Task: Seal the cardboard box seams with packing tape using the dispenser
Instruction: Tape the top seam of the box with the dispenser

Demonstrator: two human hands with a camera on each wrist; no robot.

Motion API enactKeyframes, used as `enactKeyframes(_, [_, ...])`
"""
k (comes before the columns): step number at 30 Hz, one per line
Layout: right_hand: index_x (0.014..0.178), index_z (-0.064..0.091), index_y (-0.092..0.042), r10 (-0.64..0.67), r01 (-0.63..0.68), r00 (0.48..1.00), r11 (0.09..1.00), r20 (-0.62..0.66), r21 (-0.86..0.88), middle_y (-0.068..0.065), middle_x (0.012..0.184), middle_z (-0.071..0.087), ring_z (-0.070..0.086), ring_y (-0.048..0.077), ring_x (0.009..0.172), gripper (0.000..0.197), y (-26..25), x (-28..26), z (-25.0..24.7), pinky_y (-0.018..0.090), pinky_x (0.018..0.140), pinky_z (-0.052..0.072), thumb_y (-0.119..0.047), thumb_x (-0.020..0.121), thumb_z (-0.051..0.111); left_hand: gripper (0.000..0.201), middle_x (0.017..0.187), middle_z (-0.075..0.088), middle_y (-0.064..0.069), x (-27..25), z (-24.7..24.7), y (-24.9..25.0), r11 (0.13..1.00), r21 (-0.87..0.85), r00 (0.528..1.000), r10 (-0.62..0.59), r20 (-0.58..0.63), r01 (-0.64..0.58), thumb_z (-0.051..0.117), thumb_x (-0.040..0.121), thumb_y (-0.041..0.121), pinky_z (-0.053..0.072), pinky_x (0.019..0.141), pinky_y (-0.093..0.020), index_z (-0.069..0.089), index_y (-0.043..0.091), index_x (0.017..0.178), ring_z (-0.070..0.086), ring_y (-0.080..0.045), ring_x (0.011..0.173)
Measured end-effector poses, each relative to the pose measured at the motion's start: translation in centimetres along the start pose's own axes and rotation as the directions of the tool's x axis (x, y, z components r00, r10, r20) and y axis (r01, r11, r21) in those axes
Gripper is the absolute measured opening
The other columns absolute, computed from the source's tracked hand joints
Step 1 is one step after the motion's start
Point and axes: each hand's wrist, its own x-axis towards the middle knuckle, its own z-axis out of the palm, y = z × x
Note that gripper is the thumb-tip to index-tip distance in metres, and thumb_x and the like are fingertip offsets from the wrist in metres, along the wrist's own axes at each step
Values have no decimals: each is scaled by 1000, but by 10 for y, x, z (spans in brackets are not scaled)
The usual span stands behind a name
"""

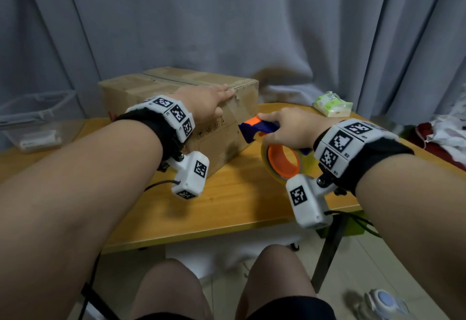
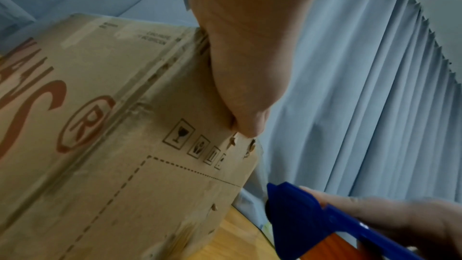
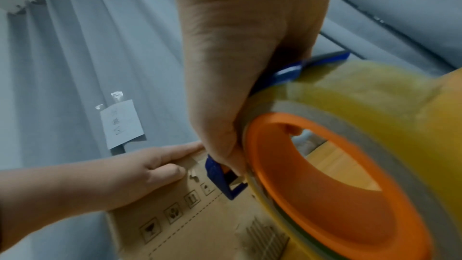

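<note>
A worn brown cardboard box (image 1: 174, 97) stands on the wooden table (image 1: 227, 206), its top flaps closed along a seam. My left hand (image 1: 209, 102) rests on the box's near right top corner, fingers flat on top and thumb (image 2: 240, 66) pressed against the side face (image 2: 125, 145). My right hand (image 1: 287, 128) grips the blue and orange tape dispenser (image 1: 254, 130). Its nose is against the box's side face, just below that corner. The yellowish tape roll (image 1: 282, 160) on its orange hub (image 3: 325, 215) hangs under my palm. The dispenser's blue front (image 3: 220, 177) meets the cardboard (image 3: 200, 224) beside my left hand (image 3: 112, 175).
A clear plastic bin (image 1: 37, 118) stands at the table's left end. A green and white tissue pack (image 1: 332, 104) lies at the back right. Grey curtains (image 1: 227, 29) hang close behind the box. Red and white cloth (image 1: 441, 138) is heaped off the right edge.
</note>
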Motion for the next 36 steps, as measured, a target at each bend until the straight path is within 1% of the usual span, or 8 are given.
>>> enactKeyframes(5, [133, 51, -24, -20, 24, 997, 998, 70, -58, 5, 114, 61, 53, 19, 93, 49, -17, -6, -10, 28, 76, 39, -38, 88, 58, 62, 158, 12, 8, -3, 7, -2, 989, 125, 988, 90, -129, -74, 39, 96, 30, 45, 90, -36, 10, 29, 150, 37, -20, 135])
enactKeyframes(10, [144, 39, -27, 5, -4, 999, 1000, 46, -19, 0, 108, 56, 51, 15, 87, 60, -11, -13, -10, 25, 75, 35, -40, 88, 58, 59, 158, 14, 11, -5, 7, -4, 993, 87, 983, 90, -158, -77, 38, 97, 28, 47, 80, -33, 12, 32, 150, 41, -19, 133])
enactKeyframes(15, [148, 27, -31, -16, 17, 1000, 1000, 19, -10, -5, 101, 52, 47, 6, 70, 66, -1, -15, 1, 21, 57, 35, -44, 90, 55, 60, 158, 13, 9, -5, 10, 10, 993, 119, 986, 3, -167, 17, 39, 97, 25, 50, 82, -39, 11, 29, 151, 43, -24, 131])
enactKeyframes(19, [149, 24, -35, -55, 56, 998, 994, -21, 95, -2, 110, 61, 55, 13, 87, 68, 17, -23, 9, 27, 75, 44, -43, 90, 56, 59, 158, 14, 8, -6, 13, 12, 992, 119, 981, -23, -195, 47, 38, 98, 24, 47, 81, -38, 11, 28, 151, 41, -25, 132])
enactKeyframes(23, [149, 22, -36, -82, 90, 991, 993, -109, 73, -4, 93, 58, 52, 11, 76, 69, 24, -35, 14, 25, 69, 38, -42, 90, 57, 60, 157, 15, 8, -7, 12, 14, 996, 88, 982, -17, -191, 34, 40, 97, 24, 47, 83, -39, 13, 28, 151, 42, -25, 131])
enactKeyframes(26, [149, 21, -34, -84, 101, 985, 989, -153, 104, -1, 95, 61, 55, 12, 77, 69, 27, -39, 19, 27, 69, 42, -41, 90, 56, 60, 157, 18, 9, -6, 15, 11, 996, 81, 980, -21, -197, 37, 41, 96, 24, 49, 82, -40, 15, 29, 150, 46, -26, 127])
enactKeyframes(33, [149, 17, -38, -84, 94, 987, 993, -137, 74, -1, 98, 52, 45, 12, 85, 70, 30, -52, 13, 24, 73, 32, -42, 91, 55, 59, 156, 20, 9, -5, 15, 10, 997, 69, 971, -19, -237, 37, 41, 96, 25, 46, 87, -37, 17, 29, 150, 41, -22, 132])
enactKeyframes(36, [149, 20, -35, -36, 39, 998, 998, -54, 53, -6, 96, 52, 48, 7, 74, 69, 18, -43, 10, 22, 61, 35, -42, 90, 55, 59, 157, 19, 8, -5, 15, 9, 996, 86, 971, -3, -240, 25, 41, 96, 26, 46, 90, -38, 16, 28, 150, 40, -22, 133])
